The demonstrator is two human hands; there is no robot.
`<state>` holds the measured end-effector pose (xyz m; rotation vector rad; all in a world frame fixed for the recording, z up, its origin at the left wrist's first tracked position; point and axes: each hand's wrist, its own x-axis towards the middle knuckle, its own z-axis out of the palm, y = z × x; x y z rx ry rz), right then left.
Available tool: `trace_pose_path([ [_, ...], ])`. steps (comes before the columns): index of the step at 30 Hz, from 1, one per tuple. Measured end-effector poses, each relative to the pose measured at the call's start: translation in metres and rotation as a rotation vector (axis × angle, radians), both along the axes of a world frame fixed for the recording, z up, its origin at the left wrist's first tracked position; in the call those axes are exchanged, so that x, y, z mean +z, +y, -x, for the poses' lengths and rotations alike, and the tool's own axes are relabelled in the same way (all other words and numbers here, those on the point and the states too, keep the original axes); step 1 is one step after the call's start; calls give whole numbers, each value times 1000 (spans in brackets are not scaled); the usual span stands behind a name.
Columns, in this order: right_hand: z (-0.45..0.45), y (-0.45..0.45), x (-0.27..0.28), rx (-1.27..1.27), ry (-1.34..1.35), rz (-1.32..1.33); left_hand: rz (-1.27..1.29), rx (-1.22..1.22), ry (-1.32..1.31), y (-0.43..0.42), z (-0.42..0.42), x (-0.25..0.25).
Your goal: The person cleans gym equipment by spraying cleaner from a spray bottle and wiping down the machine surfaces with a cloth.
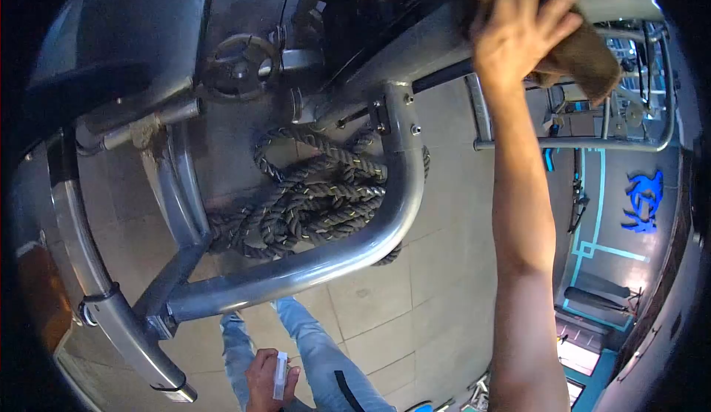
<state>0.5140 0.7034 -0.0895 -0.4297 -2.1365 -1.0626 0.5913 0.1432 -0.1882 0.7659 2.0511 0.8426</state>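
My right hand (522,38) is raised at the top right, fingers spread, lying over a brown cloth (585,60) against a grey metal beam (426,45) of a gym machine. The cloth hangs down beside the palm. Low in the view, in front of my jeans, my left hand (270,382) is closed around a small white and clear object (281,376), held upright; I cannot make out what it is.
A thick curved metal tube (326,264) crosses the middle. Behind it a black rope (304,204) lies heaped on the tiled floor (370,301). A weight plate (241,66) is at the upper left, a metal rack (578,144) at the right.
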Motion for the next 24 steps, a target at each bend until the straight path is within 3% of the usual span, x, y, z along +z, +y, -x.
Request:
trace_pose_path([
  [3, -8, 0, -62, 4, -447, 105, 9, -15, -17, -8, 0, -11],
  [5, -6, -6, -112, -67, -517, 66, 13, -18, -21, -11, -1, -15],
  [7, -11, -51, -127, -302, -1208, -72, 28, -11, -19, -14, 0, -13],
  [9, -33, -60, -163, 93, -372, 1112, 48, 15, -27, -20, 3, -7],
  [12, -111, -65, -232, 180, -417, 865, 7, 107, -104, -45, 10, -6],
  [14, -142, -104, -226, 42, -377, 938, -32, 170, -117, -47, 18, 3],
  [16, -149, -144, -182, -76, -198, 1173, -18, 180, -72, -39, 25, 22],
  [17, -152, -153, -165, -77, -39, 1230, -2, 161, -52, -43, 27, 22],
  [18, -156, -143, -160, -89, 366, 1419, 38, 89, -35, -70, 22, 4],
  [19, -161, -121, -161, -101, 577, 1465, 81, 14, -19, -86, 20, -8],
  [20, -167, -99, -162, -93, 803, 1488, -27, 101, -44, -89, 19, -12],
  [21, -164, -69, -170, -92, 819, 1399, -18, 38, -43, -92, 16, -15],
  [23, -121, -31, -185, -242, 549, 1467, -5, -92, -30, -93, 13, -22],
  [24, -102, -14, -196, -317, 425, 1473, -10, -13, -44, -78, 12, -11],
])
